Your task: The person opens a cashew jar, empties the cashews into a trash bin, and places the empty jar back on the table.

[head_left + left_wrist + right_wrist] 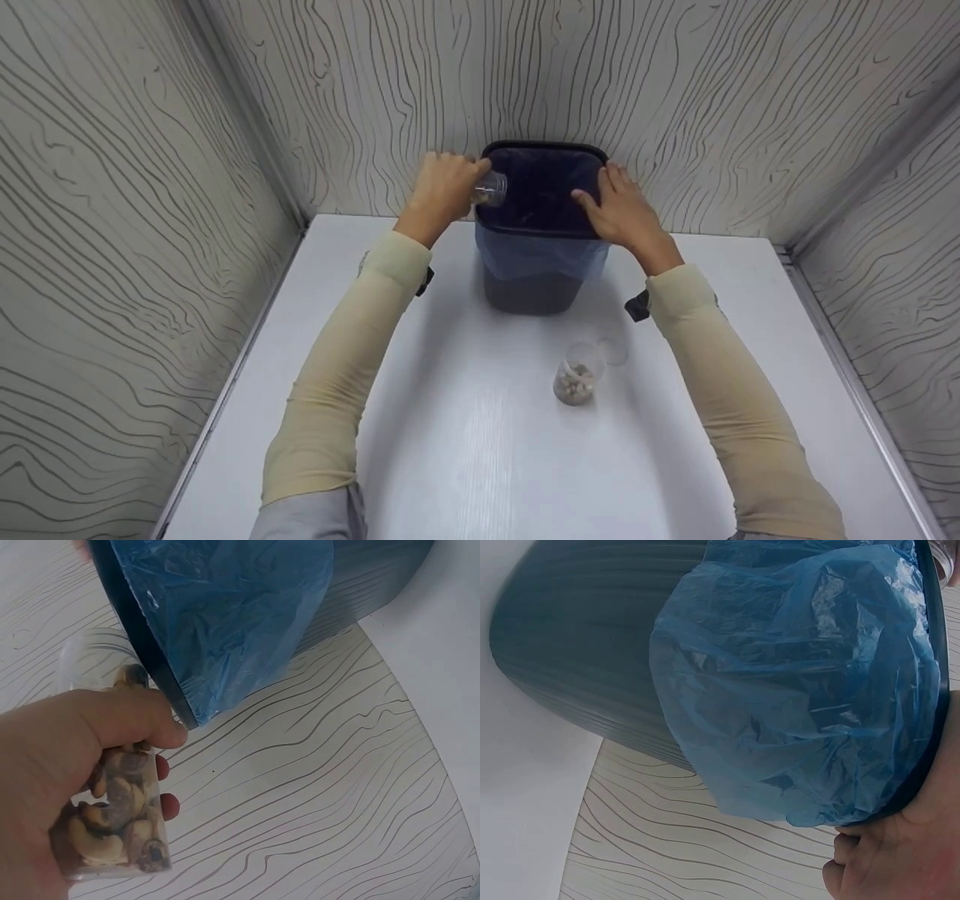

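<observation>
Pale walls (pixel 360 90) (wavy wood-grain lines), white tabletop (pixel 465 457).

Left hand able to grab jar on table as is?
Probably not: the left hand grips a jar of nuts at the bin, though the way to the jar on the table looks free.

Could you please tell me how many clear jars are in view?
2: one nut-filled jar in the left hand at the bin, and another jar on the white table. The bin's dark inside could hide more.
</observation>
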{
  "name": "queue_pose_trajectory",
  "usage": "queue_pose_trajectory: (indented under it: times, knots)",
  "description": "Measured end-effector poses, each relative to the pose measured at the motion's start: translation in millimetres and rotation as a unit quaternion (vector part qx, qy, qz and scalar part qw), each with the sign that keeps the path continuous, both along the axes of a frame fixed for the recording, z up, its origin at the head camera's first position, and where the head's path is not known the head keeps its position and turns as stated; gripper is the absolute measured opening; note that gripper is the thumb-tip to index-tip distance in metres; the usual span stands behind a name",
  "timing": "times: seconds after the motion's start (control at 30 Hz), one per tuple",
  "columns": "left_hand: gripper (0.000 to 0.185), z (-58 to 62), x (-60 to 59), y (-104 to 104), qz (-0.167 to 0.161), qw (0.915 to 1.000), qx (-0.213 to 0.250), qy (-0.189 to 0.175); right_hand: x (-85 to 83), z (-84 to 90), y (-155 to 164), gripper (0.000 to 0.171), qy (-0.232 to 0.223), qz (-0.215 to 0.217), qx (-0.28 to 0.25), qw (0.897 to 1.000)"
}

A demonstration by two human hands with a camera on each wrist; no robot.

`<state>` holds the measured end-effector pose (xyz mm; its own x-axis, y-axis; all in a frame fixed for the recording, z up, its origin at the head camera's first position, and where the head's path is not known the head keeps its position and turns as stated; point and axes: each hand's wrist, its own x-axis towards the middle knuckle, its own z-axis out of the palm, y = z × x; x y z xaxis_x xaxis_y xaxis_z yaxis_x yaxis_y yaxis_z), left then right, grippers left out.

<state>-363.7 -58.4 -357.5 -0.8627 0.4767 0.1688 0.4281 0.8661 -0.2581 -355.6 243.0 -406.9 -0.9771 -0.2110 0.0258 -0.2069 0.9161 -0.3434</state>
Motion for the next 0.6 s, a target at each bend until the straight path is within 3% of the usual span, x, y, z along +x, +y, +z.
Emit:
queue_pose_trajectory:
  times: [0.6]
  knots:
    - [0.04,0.8,2.3,5.6,-0.004,0.9992,-0.024,0.03,1.1,2.5,1.0,0.085,-0.002,0.011,0.003,1.0]
